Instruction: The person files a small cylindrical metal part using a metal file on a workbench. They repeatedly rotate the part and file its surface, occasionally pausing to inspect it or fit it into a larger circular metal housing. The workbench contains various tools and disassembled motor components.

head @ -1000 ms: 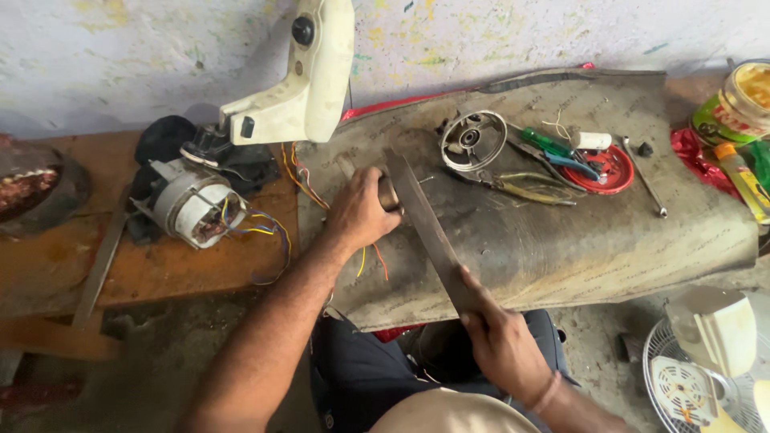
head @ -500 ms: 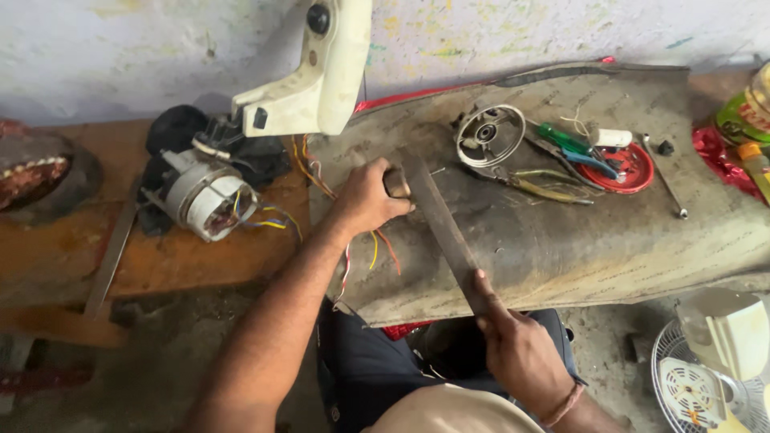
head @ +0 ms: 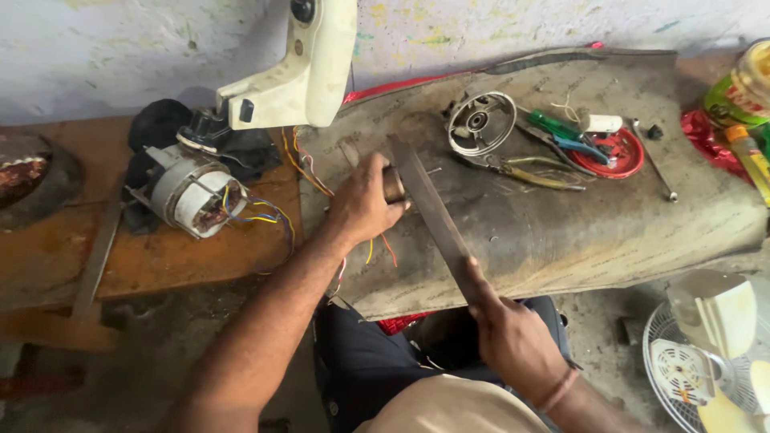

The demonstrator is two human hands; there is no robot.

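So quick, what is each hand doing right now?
Left hand: closed around a small cylindrical part on the mat.
Right hand: closed on the near end of a long flat file.

Flat metal file (head: pixel 429 210): long, dark, laid diagonally across a small brown cylindrical part (head: pixel 392 185), which rests on the grey mat (head: pixel 561 232) covering the bench.

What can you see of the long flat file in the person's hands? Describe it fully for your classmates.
The file is a long, flat, dark grey metal bar, dull and worn. It lies slanted across the grey mat, its far end toward the wall and its near end toward the person. The right hand grips the near end, hiding any handle. Near its far end it rests across a small brownish cylinder held by the left hand. Any teeth are too fine to make out.
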